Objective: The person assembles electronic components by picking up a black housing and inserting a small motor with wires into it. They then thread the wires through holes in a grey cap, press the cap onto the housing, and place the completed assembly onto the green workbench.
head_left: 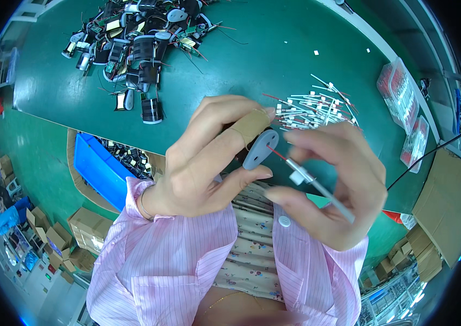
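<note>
My left hand (209, 155) is closed round a small device with a grey oval end cap (263, 149), which has several round holes. A bandage (252, 124) wraps one of its fingers. From the cap a thin red wire (277, 152) runs into a slim white tube (325, 194) with a small white tag (298, 177). My right hand (336, 176), a little blurred, curves round the tube with thumb and forefinger apart. Its fingertips do not visibly pinch the tube, whose far end lies in front of the palm.
A pile of black devices with grey caps and loose wires (143, 49) covers the table's far left. White tubes with red wires (317, 108) lie beyond my right hand. Clear plastic boxes (399, 95) stand at the right edge. A blue bin (100, 171) sits in a carton at left.
</note>
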`<control>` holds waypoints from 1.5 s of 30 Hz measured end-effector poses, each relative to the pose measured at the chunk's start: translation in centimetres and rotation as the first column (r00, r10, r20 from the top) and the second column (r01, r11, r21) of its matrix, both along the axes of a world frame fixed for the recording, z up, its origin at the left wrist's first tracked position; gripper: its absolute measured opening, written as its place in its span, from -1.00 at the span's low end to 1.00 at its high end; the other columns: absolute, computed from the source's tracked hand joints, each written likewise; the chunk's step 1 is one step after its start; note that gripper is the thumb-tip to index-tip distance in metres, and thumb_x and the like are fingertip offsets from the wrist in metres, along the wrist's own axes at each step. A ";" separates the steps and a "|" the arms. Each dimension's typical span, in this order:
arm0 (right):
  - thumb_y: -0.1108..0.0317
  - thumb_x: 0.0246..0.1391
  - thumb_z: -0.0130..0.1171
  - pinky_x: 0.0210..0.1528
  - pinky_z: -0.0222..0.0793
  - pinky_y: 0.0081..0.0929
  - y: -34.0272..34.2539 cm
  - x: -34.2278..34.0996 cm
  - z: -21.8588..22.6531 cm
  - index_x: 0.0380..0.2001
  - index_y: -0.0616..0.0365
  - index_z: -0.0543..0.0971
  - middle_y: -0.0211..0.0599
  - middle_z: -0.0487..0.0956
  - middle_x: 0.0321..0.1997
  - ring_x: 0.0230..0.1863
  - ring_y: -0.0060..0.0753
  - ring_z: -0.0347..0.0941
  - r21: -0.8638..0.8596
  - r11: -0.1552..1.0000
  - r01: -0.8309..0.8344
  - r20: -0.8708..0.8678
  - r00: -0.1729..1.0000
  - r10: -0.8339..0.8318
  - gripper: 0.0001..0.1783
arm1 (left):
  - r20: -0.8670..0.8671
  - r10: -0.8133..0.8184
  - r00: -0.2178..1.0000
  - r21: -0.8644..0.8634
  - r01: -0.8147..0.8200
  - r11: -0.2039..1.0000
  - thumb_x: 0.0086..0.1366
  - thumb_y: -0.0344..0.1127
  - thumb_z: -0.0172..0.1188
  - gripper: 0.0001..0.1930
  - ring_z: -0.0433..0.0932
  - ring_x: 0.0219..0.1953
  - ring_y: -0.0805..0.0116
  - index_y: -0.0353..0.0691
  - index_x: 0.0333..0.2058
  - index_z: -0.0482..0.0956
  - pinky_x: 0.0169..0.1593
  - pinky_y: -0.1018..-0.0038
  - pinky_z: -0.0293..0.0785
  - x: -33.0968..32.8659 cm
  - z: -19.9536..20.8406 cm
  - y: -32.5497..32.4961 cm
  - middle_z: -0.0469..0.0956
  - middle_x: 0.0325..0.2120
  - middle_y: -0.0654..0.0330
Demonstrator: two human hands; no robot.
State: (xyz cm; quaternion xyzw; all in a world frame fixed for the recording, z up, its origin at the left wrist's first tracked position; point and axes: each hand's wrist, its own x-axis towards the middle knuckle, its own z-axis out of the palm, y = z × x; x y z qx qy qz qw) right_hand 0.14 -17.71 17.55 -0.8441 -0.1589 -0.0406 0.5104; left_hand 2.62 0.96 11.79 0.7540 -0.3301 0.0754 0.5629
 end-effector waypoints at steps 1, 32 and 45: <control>0.53 -0.29 0.39 -0.46 0.32 -0.57 -0.4 -0.1 0.2 -0.34 0.43 0.59 -0.16 0.52 -0.50 -0.49 -0.44 0.46 0.012 1.000 0.009 -0.080 0.997 -0.008 -0.66 | 0.016 0.035 0.999 0.053 -0.036 0.998 -0.16 -0.39 0.42 -0.48 0.49 -0.27 0.04 -0.47 -0.16 0.53 -0.14 0.25 0.44 0.0 0.1 0.1 0.45 -0.19 -0.08; 0.44 -0.32 0.30 -0.68 0.09 -0.48 -0.4 0.2 -2.0 -0.50 0.21 0.53 -0.39 0.21 -0.67 -0.69 -0.43 0.16 -0.596 0.802 0.033 0.382 0.890 0.247 -0.79 | -0.493 -0.249 0.834 -0.265 0.129 0.956 -0.06 -0.38 0.45 -0.53 0.56 -0.26 0.24 -0.55 -0.20 0.52 -0.18 0.43 0.45 -0.3 -1.1 1.7 0.57 -0.30 -0.06; 0.55 -0.28 0.31 -0.64 0.11 -0.39 -0.9 0.5 -2.0 -0.49 0.28 0.52 -0.29 0.37 -0.66 -0.67 -0.29 0.24 -0.159 0.975 -0.158 0.041 0.985 0.166 -0.80 | -0.418 -0.231 0.879 -0.216 0.151 0.965 -0.06 -0.37 0.45 -0.52 0.61 -0.29 0.19 -0.58 -0.20 0.52 -0.22 0.42 0.49 -0.3 -0.8 1.5 0.59 -0.35 -0.09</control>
